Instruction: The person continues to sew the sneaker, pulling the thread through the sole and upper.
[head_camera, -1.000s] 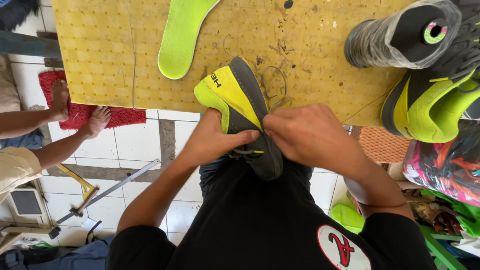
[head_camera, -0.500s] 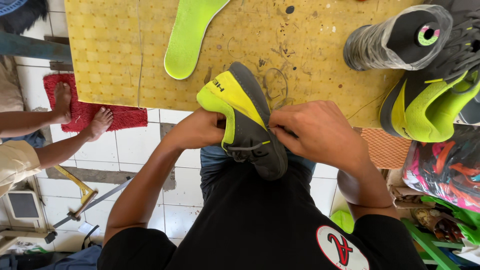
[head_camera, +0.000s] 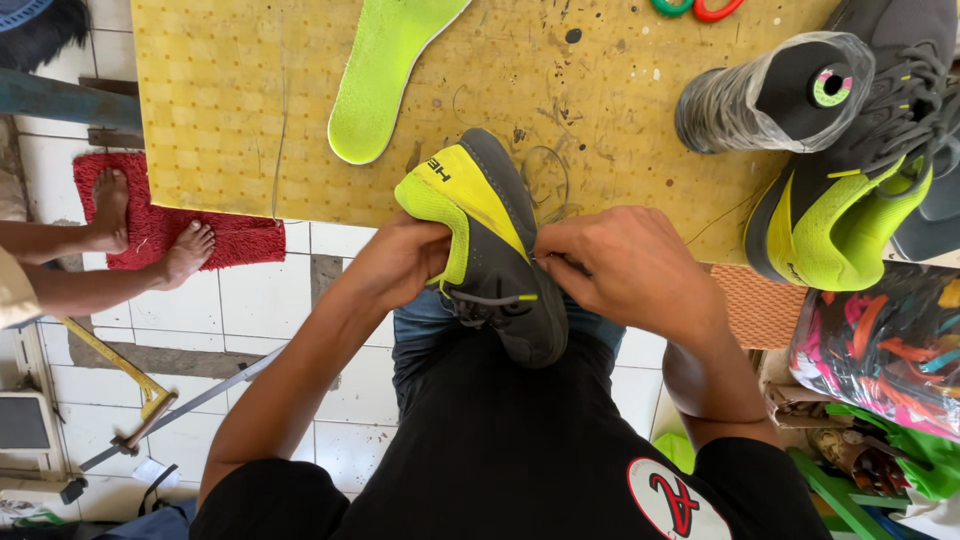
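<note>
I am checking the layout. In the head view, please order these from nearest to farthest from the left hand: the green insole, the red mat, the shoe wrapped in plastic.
From the left hand:
1. Green insole, above it on the table.
2. Red mat, on the floor, toward the image's left.
3. Shoe wrapped in plastic, far across the table, top right.

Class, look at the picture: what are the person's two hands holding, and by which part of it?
Both hold one grey and yellow shoe: the left hand grips its yellow side, and the right hand pinches at its grey edge. What the fingertips pinch cannot be told.

Yellow bench: green insole, shoes.
</note>
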